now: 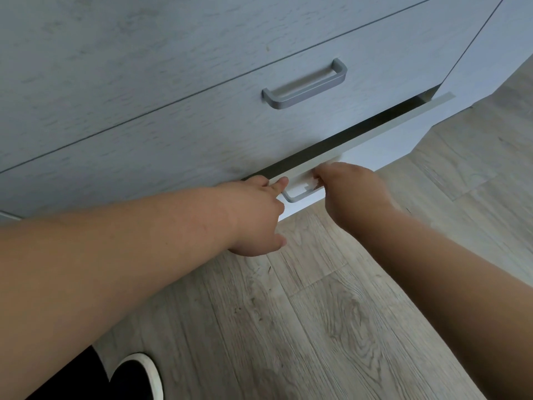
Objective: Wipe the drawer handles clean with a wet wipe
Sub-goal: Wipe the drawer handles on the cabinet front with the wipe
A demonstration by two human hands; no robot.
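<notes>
The bottom drawer (389,134) of a pale grey wood-grain chest stands slightly open, a dark gap above its front. Its grey bar handle (294,198) shows only at its left corner. A white wet wipe (301,181) is draped over the rest of the handle, and my right hand (354,194) grips the wipe against it, fingers curled. My left hand (256,215) reaches in from the left with a finger laid on the drawer's top edge beside the handle; its thumb hangs free below. The drawer above carries a bare grey handle (304,85).
Light wood-look floor (317,313) runs below the chest. A black shoe with a white sole (138,376) is at the bottom left. The chest's right side (490,53) ends near the upper right corner.
</notes>
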